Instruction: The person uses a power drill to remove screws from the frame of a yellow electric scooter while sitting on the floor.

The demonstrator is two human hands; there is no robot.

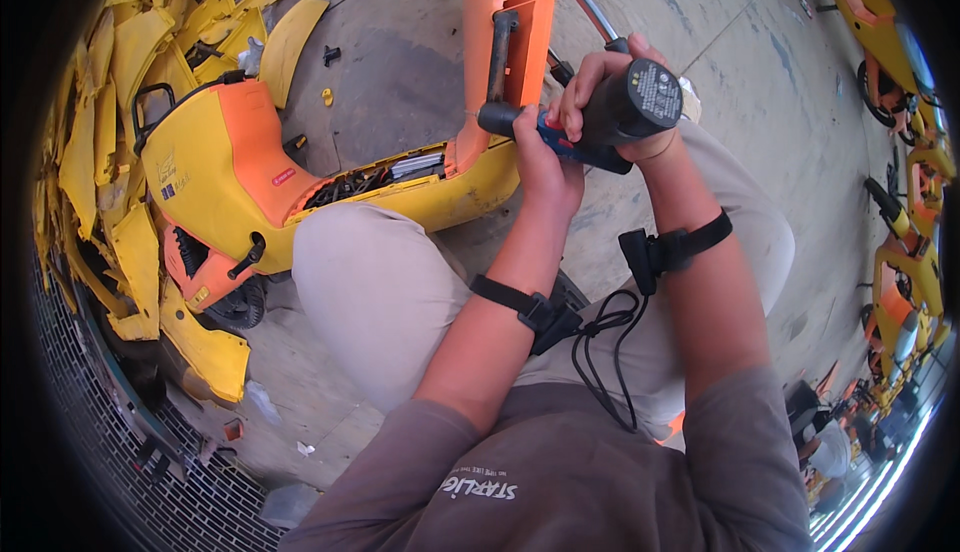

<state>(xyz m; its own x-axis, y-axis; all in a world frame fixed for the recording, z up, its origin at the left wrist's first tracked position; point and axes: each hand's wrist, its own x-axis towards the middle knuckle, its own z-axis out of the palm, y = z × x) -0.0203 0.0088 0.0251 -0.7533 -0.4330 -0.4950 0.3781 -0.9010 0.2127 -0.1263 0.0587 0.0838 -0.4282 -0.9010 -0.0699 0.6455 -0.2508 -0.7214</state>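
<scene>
A yellow and orange scooter (235,167) lies on its side on the concrete, its orange stem (505,22) rising at the top centre. My right hand (600,87) grips a black cordless power tool (635,102) by its round battery end. My left hand (540,157) holds the tool's blue and red body, with its black nose pressed against the lower part of the orange stem. Both wrists wear black straps with a small black box and a looped cable (600,342). My knees in beige trousers (380,282) are bent beneath my arms.
A heap of yellow plastic scooter panels (110,82) fills the left side. Small black and yellow parts (328,72) lie on the concrete behind the scooter. More yellow and orange scooters (905,242) stand along the right edge. A metal grate (120,462) runs along the lower left.
</scene>
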